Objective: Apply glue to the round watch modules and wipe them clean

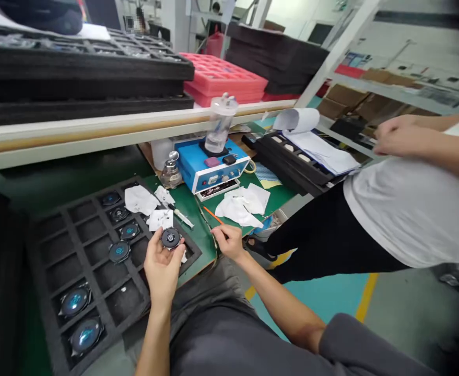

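My left hand (162, 266) holds a round black disc-shaped part (171, 238) by its edges, its face with a small centre ring turned up. Beside it, my right hand (229, 241) is closed at the table's front edge, fingertips pinched near a thin dark strand; what they grip, if anything, I cannot make out. Under the left hand lies a black foam tray (84, 243) with square compartments. Several round parts with bluish, shiny faces, such as this disc (85, 334), sit in it. White wipes (141, 200) and a syringe (183, 218) lie at the tray's far right.
A blue box-shaped device (192, 167) carries a clear jar (220, 125); a glass bottle (171, 172) stands beside it. Crumpled wipes (243, 206) and an orange stick (213, 214) lie nearby. A shelf (96, 138) overhangs the bench. Another person (409, 209) stands close at right.
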Motion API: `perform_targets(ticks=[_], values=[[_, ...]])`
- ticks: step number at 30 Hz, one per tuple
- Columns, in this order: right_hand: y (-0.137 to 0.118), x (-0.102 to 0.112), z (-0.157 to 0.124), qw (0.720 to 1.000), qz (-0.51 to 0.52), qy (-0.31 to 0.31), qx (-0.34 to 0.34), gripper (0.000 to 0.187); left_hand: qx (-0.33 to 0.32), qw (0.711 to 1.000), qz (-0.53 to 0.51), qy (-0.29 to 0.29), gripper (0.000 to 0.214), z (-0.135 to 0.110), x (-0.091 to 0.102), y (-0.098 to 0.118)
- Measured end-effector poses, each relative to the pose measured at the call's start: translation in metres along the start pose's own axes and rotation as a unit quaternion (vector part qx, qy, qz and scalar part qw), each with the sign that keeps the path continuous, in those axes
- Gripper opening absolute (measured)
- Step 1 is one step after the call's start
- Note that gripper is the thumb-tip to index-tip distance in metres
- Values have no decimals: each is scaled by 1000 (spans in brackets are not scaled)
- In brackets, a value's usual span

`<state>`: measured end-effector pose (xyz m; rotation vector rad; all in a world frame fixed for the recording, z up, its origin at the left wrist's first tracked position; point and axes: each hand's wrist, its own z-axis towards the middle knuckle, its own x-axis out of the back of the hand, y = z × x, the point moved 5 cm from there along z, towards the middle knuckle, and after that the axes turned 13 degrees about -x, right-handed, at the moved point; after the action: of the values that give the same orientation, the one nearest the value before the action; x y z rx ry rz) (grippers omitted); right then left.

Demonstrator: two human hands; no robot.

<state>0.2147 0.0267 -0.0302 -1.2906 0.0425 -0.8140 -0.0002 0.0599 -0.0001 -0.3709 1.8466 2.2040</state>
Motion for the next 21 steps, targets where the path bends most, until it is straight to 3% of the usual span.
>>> perform_targets(ticks=[4,9,13,17,21], values=[[-4,8,-1,1000,5,10,-29,37,-9,1000,-16,9,69,-3,2,-1],[-8,41,18,994,30,73,-81,33,-9,1000,-19,9,65,-4,3,0],[-9,58,34,989,48,84,-113,32,-9,1000,-9,22,60,-6,3,0],[-13,44,28,988,57,43,-139,33,-20,999,5,50,61,-7,4,5],[-24,11,10,985,53,-61,-154,29,-54,995,34,78,60,-6,10,25]])
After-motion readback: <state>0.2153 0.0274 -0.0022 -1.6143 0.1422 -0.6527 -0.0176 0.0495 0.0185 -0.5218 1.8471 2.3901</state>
